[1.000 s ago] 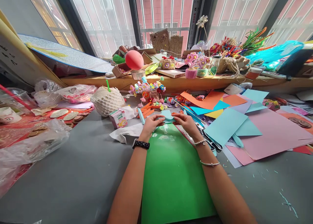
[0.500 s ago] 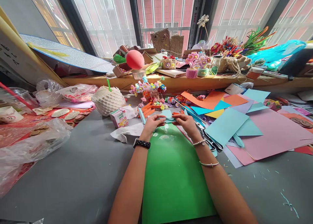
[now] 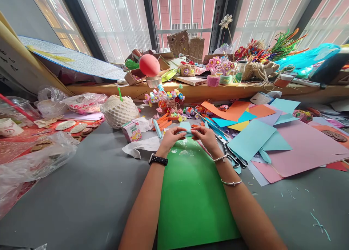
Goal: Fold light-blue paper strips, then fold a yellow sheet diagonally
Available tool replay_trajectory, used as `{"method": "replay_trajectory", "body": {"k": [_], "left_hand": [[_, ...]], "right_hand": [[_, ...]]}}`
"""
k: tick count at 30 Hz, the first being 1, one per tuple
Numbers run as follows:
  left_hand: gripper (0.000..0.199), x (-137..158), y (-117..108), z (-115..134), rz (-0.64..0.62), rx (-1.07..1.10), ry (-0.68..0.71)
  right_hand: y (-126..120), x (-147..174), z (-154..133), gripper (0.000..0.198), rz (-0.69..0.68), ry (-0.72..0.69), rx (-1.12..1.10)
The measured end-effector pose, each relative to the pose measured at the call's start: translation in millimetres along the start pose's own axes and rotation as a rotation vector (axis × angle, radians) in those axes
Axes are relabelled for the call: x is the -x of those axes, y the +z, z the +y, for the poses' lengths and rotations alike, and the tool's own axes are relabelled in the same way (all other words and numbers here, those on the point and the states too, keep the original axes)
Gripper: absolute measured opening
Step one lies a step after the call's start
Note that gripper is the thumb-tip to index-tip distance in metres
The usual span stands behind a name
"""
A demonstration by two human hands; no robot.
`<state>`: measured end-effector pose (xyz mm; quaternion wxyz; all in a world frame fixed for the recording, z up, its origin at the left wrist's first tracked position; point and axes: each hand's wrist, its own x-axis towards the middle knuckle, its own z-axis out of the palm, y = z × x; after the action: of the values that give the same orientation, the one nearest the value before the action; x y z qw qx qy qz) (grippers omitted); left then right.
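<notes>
Both hands pinch a small light-blue piece of paper (image 3: 187,126) above the far end of a green board (image 3: 197,191). My left hand (image 3: 171,139), with a black dotted watch band at its wrist, is closed on the paper's left side. On the right side, my right hand (image 3: 206,138) grips it between thumb and fingers. Fingertips hide part of the paper, so its folds are hard to make out. Whitish patches mark the board just below the hands. Orange paper strips (image 3: 164,122) lie beyond my left hand, and scissors (image 3: 231,153) rest beside my right wrist.
Light-blue sheets (image 3: 253,140) and a large pink sheet (image 3: 305,148) overlap on the right. A small carton (image 3: 131,131), white tissue (image 3: 141,147) and a coconut with a green straw (image 3: 119,111) stand left. Behind are bead-like flowers (image 3: 166,99) and a cluttered ledge.
My hands have drawn slightly closer together on the light-blue paper, and my right hand has shifted a little left. The view has moved slightly; other things lie as before.
</notes>
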<state>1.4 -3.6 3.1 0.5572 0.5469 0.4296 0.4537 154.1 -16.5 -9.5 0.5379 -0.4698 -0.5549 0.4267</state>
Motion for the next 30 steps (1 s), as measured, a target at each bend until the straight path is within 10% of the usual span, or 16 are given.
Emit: {"method": "replay_trajectory", "body": {"k": [30], "left_hand": [[0.025, -1.8, 1.2, -5.2, 0.092, -0.068, 0.011]], "right_hand": [[6.2, -0.9, 6.5, 0.026, 0.003, 0.018, -0.041]]}}
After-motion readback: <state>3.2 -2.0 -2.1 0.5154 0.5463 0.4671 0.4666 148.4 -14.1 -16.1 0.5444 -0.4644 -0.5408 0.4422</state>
